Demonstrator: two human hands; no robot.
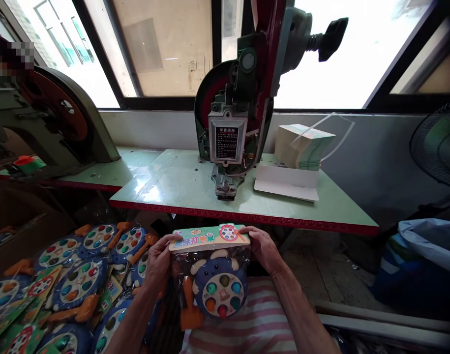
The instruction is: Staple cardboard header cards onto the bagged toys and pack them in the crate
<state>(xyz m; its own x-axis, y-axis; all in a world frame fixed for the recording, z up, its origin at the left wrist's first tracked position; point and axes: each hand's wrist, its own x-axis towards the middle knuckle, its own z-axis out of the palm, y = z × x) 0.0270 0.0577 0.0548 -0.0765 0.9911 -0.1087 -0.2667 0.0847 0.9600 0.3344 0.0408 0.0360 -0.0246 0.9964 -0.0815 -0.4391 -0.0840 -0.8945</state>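
Observation:
My left hand (161, 258) pinches the left end of a printed header card (200, 237), and my right hand (262, 247) pinches its right end. The card sits across the top of a clear plastic bag. Inside the bag are a blue animal-shaped toy (221, 285) with coloured buttons and an orange toy hammer (190, 305). The bag hangs above my striped lap, just below the table's red edge. Directly beyond the card stands a stapling-type press (225, 189), its head over the table front. Neither hand touches it.
Several bagged blue toys (80, 282) lie piled at lower left. On the green table (165, 182) are a stack of cards (302, 147) and a folded white card (286, 184). Another machine (62, 118) stands left; a fan (436, 142) and a blue-white sack (420, 270) are at right.

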